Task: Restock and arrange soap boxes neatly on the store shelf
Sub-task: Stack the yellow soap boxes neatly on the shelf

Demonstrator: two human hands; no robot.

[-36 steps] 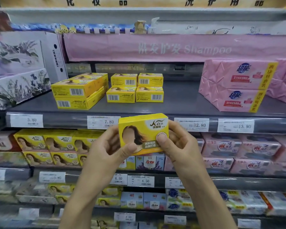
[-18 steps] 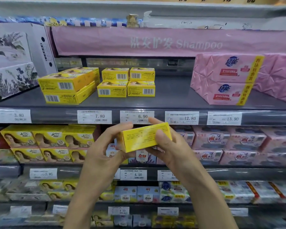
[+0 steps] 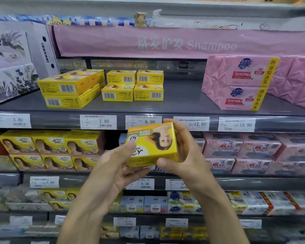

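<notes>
Yellow soap box (image 3: pixel 152 144) between both grips (image 3: pixel 113 170) (image 3: pixel 189 155)

Grey metal shelves (image 3: pixel 183 103) in stacked tiers, white price labels (image 3: pixel 98 122) along their edges, a pink Shampoo banner (image 3: pixel 113 41) above

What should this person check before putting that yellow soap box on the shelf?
1. Grip: left hand and right hand both hold the soap box: ok.
2. Picture on the box right way up: not ok, it is upside down.
3. Free room on the shelf right of the stacked boxes: ok.
4. The 6.90 price tag matches this box: cannot tell, small print blurred.
5. Box undented: ok on the sides that show.
</notes>
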